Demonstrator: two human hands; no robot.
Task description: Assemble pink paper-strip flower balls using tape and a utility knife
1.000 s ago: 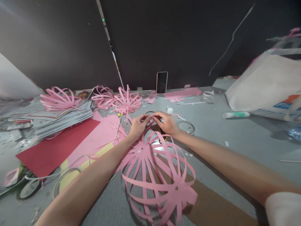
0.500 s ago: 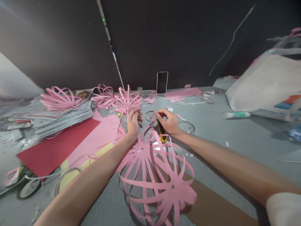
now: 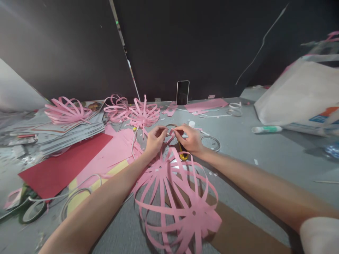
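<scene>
A pink paper-strip lantern (image 3: 194, 206) lies in front of me, its slats fanning out from two punched discs. One of its paper strips (image 3: 169, 138) rises toward my hands, and my right hand (image 3: 189, 139) pinches its end between thumb and fingertips. Close by on the left, my left hand (image 3: 156, 139) is closed in a pinch beside that end; whatever lies between its fingertips is too small to make out. Under my right hand sits a yellow and black utility knife (image 3: 183, 155), mostly covered. Just behind my fingertips a ring (image 3: 171, 125) shows in part.
Finished-looking pink paper balls (image 3: 143, 114) stand at the back left, near stacked papers (image 3: 71, 137) and a red sheet (image 3: 66, 165). A phone (image 3: 182, 92) leans on the dark panel. Rightward are a loose ring (image 3: 211, 143), a glue stick (image 3: 266, 129) and a white bag (image 3: 296, 91).
My left hand has moved right and closed its fingers beside the strip's end. My right hand keeps its pinch, shifted slightly. The lantern has barely moved.
</scene>
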